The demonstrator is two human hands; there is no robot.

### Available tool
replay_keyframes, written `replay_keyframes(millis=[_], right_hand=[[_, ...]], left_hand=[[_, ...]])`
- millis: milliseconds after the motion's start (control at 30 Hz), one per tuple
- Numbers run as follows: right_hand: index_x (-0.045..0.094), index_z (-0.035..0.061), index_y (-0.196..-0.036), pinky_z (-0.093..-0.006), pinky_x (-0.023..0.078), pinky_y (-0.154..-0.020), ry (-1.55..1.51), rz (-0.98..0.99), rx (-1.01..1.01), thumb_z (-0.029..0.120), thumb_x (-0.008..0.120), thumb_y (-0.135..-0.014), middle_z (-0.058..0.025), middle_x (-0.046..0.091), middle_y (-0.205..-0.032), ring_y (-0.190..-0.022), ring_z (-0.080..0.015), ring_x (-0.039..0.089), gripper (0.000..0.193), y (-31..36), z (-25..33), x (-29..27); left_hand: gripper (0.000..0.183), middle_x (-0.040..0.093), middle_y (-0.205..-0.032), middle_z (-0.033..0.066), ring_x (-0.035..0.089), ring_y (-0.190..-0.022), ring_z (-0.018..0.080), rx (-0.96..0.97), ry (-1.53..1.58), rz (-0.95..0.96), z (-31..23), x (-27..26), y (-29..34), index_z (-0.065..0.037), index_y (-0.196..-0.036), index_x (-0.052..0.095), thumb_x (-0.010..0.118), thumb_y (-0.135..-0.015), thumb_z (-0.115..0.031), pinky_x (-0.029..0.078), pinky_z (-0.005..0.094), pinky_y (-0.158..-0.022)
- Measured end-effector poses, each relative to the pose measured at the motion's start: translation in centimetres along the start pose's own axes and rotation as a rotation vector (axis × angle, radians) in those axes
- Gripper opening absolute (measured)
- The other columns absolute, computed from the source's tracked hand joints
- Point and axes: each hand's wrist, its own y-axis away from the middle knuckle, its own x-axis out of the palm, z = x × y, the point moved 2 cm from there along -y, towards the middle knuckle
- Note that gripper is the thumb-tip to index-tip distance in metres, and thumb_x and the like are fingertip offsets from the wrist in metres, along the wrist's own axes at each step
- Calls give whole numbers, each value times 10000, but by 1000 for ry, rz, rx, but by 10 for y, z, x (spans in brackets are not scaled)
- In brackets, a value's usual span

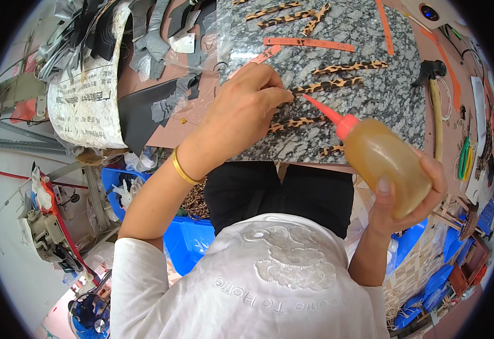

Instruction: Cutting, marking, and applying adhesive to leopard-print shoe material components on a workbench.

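Observation:
My left hand (241,107), with a yellow bracelet on its wrist, pinches the left end of a narrow leopard-print strip (332,85) on a grey speckled stone slab (394,107). My right hand (382,212) is wrapped round a squeeze bottle (391,164) of amber liquid, tilted with its red nozzle down to the left. The nozzle tip is at that strip's left end, close to my left fingertips; I cannot tell whether it touches. Another leopard-print strip (350,68) lies just beyond, and one more (298,124) lies nearer, partly behind my left hand.
Flat salmon-coloured strips (309,43) and several more leopard strips (286,18) lie farther back on the slab. A hammer (436,113) rests at the right. Dark material scraps (145,110) and a printed white sheet (83,113) are at the left. Blue bins (187,243) stand below.

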Motion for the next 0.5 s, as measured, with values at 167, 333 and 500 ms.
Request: replay_keyframes(millis=[167, 333, 500], right_hand=[[427, 48, -1228, -390, 508, -899, 176, 214, -136, 230, 757, -770, -182, 517, -1131, -1032, -279, 573, 593, -2, 4, 9], [428, 39, -1214, -392, 512, -889, 206, 188, -150, 180, 741, -766, -174, 509, -1109, -1024, -274, 570, 565, -2, 12, 12], [437, 41, -1176, -347, 520, -840, 148, 75, -106, 159, 792, -733, -163, 517, -1056, -971, -250, 566, 579, -4, 14, 12]], left_hand=[[321, 591, -889, 91, 587, -835, 274, 37, 10, -18, 3, 1, 2, -31, -912, 697, 630, -643, 130, 484, 356, -711], [343, 587, -898, 92, 579, -849, 285, 38, 14, -33, 3, 3, 4, -29, -911, 690, 622, -621, 141, 482, 365, -724], [348, 586, -900, 92, 576, -845, 286, 29, 31, -25, 1, 0, 3, -23, -914, 687, 619, -618, 146, 483, 367, -724]])
